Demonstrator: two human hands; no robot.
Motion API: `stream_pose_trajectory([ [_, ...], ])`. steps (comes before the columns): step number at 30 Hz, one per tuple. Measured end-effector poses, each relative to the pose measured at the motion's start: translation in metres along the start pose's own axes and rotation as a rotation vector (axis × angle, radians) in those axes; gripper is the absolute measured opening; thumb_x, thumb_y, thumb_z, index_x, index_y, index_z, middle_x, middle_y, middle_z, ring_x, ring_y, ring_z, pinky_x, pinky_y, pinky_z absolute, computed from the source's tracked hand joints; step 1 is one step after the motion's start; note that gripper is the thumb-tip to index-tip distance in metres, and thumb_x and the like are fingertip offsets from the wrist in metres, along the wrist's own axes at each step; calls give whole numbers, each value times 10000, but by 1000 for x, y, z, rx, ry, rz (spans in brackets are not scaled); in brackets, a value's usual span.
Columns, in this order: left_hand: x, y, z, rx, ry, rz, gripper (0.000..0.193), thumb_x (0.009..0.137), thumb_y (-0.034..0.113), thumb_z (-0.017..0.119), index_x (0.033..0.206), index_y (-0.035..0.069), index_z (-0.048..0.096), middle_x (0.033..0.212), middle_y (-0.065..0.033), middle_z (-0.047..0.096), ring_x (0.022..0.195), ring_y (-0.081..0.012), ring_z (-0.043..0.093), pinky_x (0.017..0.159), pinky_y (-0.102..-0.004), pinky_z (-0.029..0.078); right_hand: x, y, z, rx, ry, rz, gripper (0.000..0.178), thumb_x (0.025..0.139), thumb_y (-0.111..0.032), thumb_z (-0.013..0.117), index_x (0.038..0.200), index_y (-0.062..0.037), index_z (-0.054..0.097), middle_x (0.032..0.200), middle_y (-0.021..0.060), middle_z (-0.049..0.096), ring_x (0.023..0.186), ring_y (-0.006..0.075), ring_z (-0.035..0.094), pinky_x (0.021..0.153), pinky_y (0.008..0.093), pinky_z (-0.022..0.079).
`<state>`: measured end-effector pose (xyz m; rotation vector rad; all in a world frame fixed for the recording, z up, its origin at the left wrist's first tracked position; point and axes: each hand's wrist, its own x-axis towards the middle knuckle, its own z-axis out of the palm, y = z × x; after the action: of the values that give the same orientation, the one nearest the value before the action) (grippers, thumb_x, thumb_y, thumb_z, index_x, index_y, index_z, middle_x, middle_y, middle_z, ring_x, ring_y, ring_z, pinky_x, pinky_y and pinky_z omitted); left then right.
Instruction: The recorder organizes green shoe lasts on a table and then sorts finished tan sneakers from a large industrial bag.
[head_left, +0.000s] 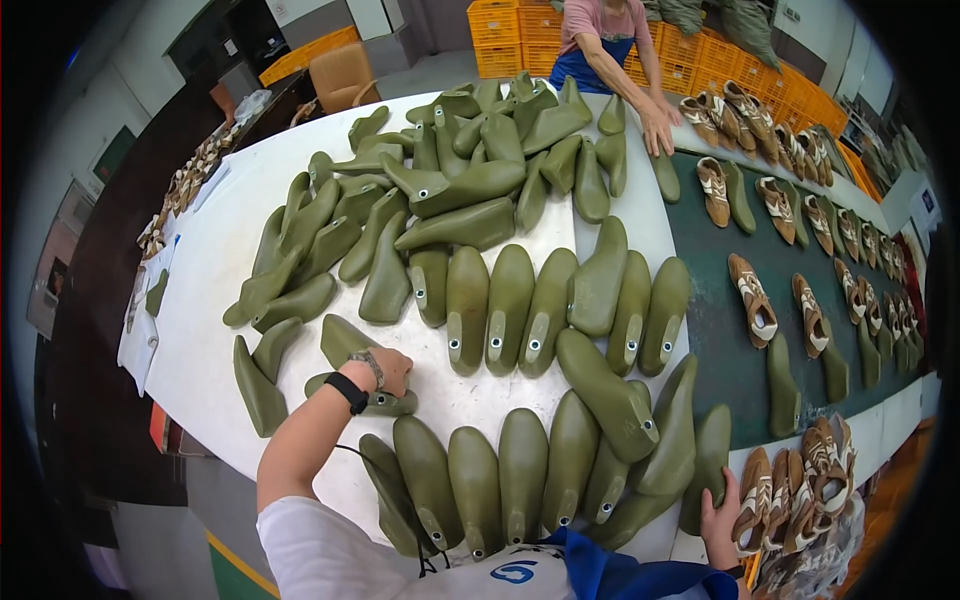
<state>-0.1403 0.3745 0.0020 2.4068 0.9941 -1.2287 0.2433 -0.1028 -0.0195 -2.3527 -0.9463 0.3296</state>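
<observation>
Olive-green shoe lasts cover much of the white table (pixel 205 300). My left hand (pixel 391 370), with a black band on the wrist, is closed over the end of a shoe last (pixel 347 340); its fingertips are hidden. A second shoe last (pixel 388 402) lies just below that hand. At the lower right my right hand (pixel 718 520) is closed round the near end of another shoe last (pixel 708 465). Directly in front of me stands a row of shoe lasts (pixel 473 485), with one shoe last (pixel 608 395) lying tilted across others at its right.
A second row of lasts (pixel 510 310) and a jumbled heap (pixel 460 190) lie farther off. To the right, a dark green belt (pixel 715 390) carries brown-and-white sneakers (pixel 752 300) beside lasts. Across the table another person's hands (pixel 655 125) touch a last. Orange crates (pixel 497 40) stand behind.
</observation>
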Motion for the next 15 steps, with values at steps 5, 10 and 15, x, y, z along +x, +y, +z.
stream_pose_trajectory([
  [5, -13, 18, -4, 231, 176, -8, 475, 641, 242, 654, 1093, 153, 536, 1058, -103, 572, 1011, -279, 540, 838, -403, 436, 0, -5, -4, -34, 14, -34, 474, 740, -55, 574, 1186, 7, 426, 1136, 204, 493, 1046, 354, 483, 918, 376, 372],
  [10, -6, -23, 23, 288, 240, -60, 293, 751, 148, 560, 1043, 136, 547, 1044, -126, 571, 987, -292, 559, 833, -410, 446, -1, -7, -3, -15, 19, -58, 469, 741, -58, 571, 1183, 2, 428, 1138, 201, 491, 1045, 357, 481, 910, 380, 379],
  [15, -29, -28, -3, -14, 642, 17, 304, 681, 151, 631, 966, 68, 569, 816, -164, 608, 785, -334, 591, 711, -397, 480, -2, -5, -2, -12, 20, -56, 466, 748, -68, 572, 1185, 0, 428, 1141, 201, 491, 1047, 350, 483, 909, 375, 381],
])
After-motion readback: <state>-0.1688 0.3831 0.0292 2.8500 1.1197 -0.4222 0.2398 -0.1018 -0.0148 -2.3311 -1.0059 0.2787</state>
